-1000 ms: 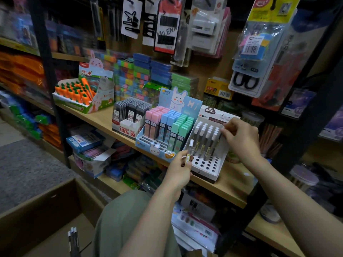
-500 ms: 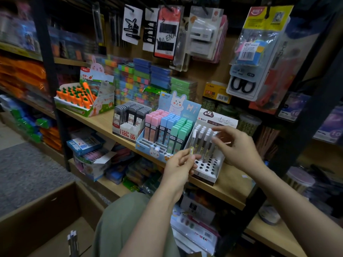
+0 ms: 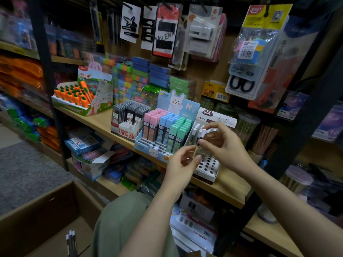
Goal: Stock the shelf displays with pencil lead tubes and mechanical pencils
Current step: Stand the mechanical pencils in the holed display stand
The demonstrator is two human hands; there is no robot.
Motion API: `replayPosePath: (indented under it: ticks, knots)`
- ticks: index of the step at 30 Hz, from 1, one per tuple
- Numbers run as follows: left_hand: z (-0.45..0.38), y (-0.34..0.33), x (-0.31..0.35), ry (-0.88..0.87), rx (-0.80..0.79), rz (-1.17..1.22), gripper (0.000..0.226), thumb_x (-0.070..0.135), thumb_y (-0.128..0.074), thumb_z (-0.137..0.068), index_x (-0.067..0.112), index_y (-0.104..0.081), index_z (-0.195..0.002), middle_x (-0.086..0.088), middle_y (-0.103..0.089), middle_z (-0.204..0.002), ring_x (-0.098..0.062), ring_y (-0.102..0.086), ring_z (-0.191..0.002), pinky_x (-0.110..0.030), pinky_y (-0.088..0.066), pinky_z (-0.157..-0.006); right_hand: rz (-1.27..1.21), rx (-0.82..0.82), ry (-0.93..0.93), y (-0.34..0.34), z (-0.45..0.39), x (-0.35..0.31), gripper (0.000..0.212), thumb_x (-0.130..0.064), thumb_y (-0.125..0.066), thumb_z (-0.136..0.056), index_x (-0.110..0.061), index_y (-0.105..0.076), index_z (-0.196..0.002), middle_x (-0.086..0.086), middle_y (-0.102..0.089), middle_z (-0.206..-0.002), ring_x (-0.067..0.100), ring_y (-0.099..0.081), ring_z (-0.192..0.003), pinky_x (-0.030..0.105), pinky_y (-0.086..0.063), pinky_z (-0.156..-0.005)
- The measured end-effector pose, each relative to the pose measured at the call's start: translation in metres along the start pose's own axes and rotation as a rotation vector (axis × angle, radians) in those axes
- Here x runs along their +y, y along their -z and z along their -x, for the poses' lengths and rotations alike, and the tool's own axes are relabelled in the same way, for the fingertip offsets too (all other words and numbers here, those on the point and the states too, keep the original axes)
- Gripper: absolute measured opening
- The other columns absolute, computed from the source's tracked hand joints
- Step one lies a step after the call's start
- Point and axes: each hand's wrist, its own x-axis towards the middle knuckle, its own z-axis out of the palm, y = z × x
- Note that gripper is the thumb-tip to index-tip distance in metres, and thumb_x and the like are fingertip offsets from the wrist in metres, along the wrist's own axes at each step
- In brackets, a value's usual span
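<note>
A mechanical pencil is held upright in the fingertips of my left hand, just in front of the white pencil display with its round holes. My right hand meets it from the right, thumb and forefinger pinching the pencil's upper part. Several white-capped pencils stand in the display's back rows, partly hidden by my hands. To the left are the pastel lead tube display with pink, blue and green tubes, and a box of black lead tubes.
A cardboard box sits on the floor at lower left with a few pencils inside. A carrot-themed display stands farther left on the wooden shelf. Packaged goods hang above, and black shelf uprights stand to the right.
My right hand left the pencils standing in the display and came down-left to the left hand. My left hand lifted its pencil up toward the display.
</note>
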Motion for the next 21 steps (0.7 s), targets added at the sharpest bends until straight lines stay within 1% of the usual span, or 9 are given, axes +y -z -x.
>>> replayPosePath:
  ticks: [2, 4, 6, 7, 9, 11, 13, 15, 21]
  knots:
    - [-0.002, -0.001, -0.005, -0.096, 0.022, -0.258, 0.033, 0.030, -0.074, -0.083, 0.034, -0.062, -0.113, 0.011, -0.063, -0.114, -0.005, -0.058, -0.109, -0.029, -0.050, -0.096, -0.076, 0.058, -0.053, 0.011, -0.003, -0.002, 0.030, -0.008, -0.072, -0.085, -0.029, -0.057, -0.100, 0.003, -0.069, -0.092, 0.013, -0.073, -0.077, 0.026, -0.060, -0.071]
    - [-0.003, -0.001, -0.009, -0.131, 0.139, -0.500, 0.045, 0.041, -0.075, -0.079, 0.031, -0.059, -0.120, 0.012, -0.052, -0.122, -0.002, -0.042, -0.116, -0.022, -0.039, -0.095, -0.039, 0.167, -0.064, 0.026, -0.006, 0.000, 0.030, -0.009, -0.071, -0.086, -0.026, -0.055, -0.105, 0.005, -0.069, -0.094, 0.015, -0.073, -0.077, 0.032, -0.061, -0.072]
    - [-0.005, -0.001, -0.011, -0.116, 0.272, -0.611, 0.053, 0.049, -0.074, -0.077, 0.027, -0.056, -0.122, 0.009, -0.045, -0.123, -0.001, -0.028, -0.114, -0.019, -0.030, -0.090, 0.183, 0.246, 0.006, 0.035, -0.007, 0.007, 0.034, -0.013, -0.071, -0.087, -0.029, -0.054, -0.110, -0.005, -0.068, -0.090, 0.005, -0.070, -0.078, 0.024, -0.059, -0.071]
    - [-0.007, -0.001, -0.012, -0.101, 0.312, -0.630, 0.057, 0.051, -0.074, -0.076, 0.026, -0.054, -0.122, 0.008, -0.044, -0.123, -0.003, -0.028, -0.114, -0.019, -0.029, -0.089, 0.282, 0.258, 0.051, 0.035, -0.006, 0.010, 0.034, -0.014, -0.071, -0.087, -0.030, -0.054, -0.112, -0.010, -0.067, -0.088, -0.001, -0.067, -0.079, 0.017, -0.056, -0.070]
    - [-0.009, -0.003, -0.015, -0.057, 0.345, -0.657, 0.063, 0.054, -0.074, -0.074, 0.023, -0.052, -0.124, 0.005, -0.045, -0.124, -0.010, -0.031, -0.120, -0.020, -0.030, -0.090, 0.362, 0.256, 0.121, 0.030, -0.003, 0.019, 0.033, -0.014, -0.071, -0.087, -0.028, -0.054, -0.113, -0.015, -0.064, -0.088, -0.007, -0.064, -0.081, 0.006, -0.050, -0.069]
    - [-0.011, -0.005, -0.018, -0.028, 0.357, -0.691, 0.068, 0.055, -0.074, -0.073, 0.021, -0.049, -0.126, 0.004, -0.047, -0.127, -0.013, -0.032, -0.124, -0.021, -0.033, -0.093, 0.381, 0.259, 0.155, 0.021, -0.003, 0.029, 0.031, -0.012, -0.070, -0.088, -0.022, -0.055, -0.113, -0.010, -0.064, -0.091, -0.004, -0.063, -0.083, 0.000, -0.044, -0.070]
    - [-0.013, -0.007, -0.022, -0.019, 0.359, -0.732, 0.070, 0.056, -0.074, -0.073, 0.020, -0.048, -0.127, 0.003, -0.049, -0.128, -0.015, -0.032, -0.124, -0.025, -0.036, -0.098, 0.379, 0.275, 0.168, 0.016, -0.003, 0.038, 0.031, -0.009, -0.069, -0.088, -0.020, -0.054, -0.113, -0.006, -0.063, -0.093, 0.001, -0.063, -0.083, 0.000, -0.043, -0.071]
    - [-0.015, -0.009, -0.024, -0.010, 0.348, -0.804, 0.074, 0.060, -0.073, -0.072, 0.020, -0.047, -0.129, 0.003, -0.049, -0.129, -0.016, -0.032, -0.123, -0.029, -0.037, -0.101, 0.361, 0.293, 0.177, 0.015, -0.004, 0.042, 0.033, -0.008, -0.069, -0.088, -0.024, -0.054, -0.113, -0.005, -0.063, -0.093, -0.001, -0.063, -0.083, 0.002, -0.044, -0.071]
    - [-0.015, -0.014, -0.028, 0.006, 0.350, -0.933, 0.082, 0.064, -0.075, -0.065, 0.024, -0.044, -0.129, 0.007, -0.046, -0.132, -0.017, -0.032, -0.125, -0.033, -0.033, -0.102, 0.295, 0.317, 0.108, 0.018, 0.000, 0.045, 0.033, -0.012, -0.069, -0.089, -0.031, -0.052, -0.109, -0.014, -0.063, -0.094, -0.002, -0.065, -0.083, 0.012, -0.053, -0.068]
